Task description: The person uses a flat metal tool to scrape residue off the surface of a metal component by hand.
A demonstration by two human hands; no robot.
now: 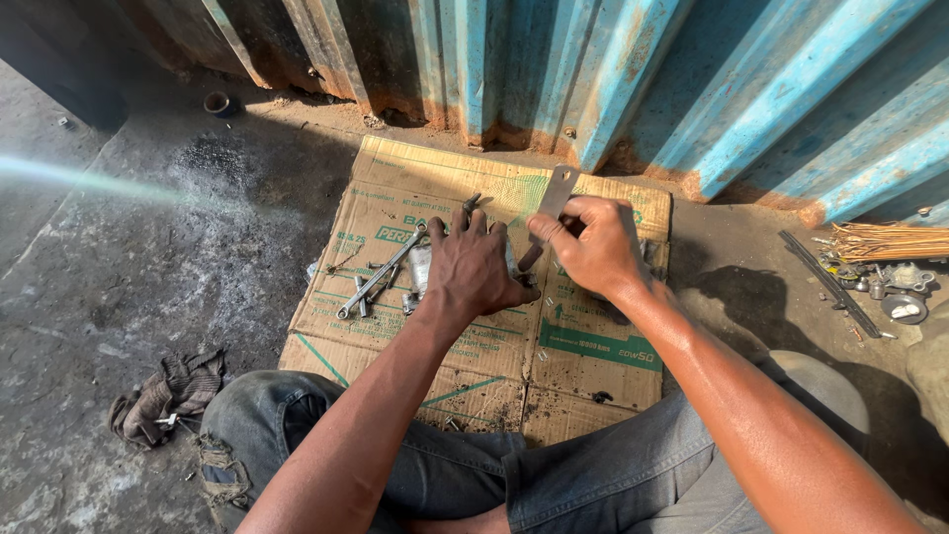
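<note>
**Hands at work on a cardboard sheet, floor level**

At 9 o'clock lies bare concrete floor [119, 257] with open room; a rag [168, 396] sits at 8 o'clock. Spanners [381, 277] rest on the flattened cardboard [593, 356], just left of the left hand [474, 267], whose grip presses down on a small metal part, mostly hidden. The right hand [593, 242] pinches a flat metal strip [552, 203], tilted toward 12 o'clock. A corrugated blue wall [692, 89] closes the far edge; metal parts [890, 287] crowd 3 o'clock.

You sit on sunlit, oil-stained concrete floor [148, 227] before a rusting blue corrugated metal wall [633, 69], flattened cardboard [583, 366] spread beneath, a crumpled rag [168, 396] lying to one side.
</note>
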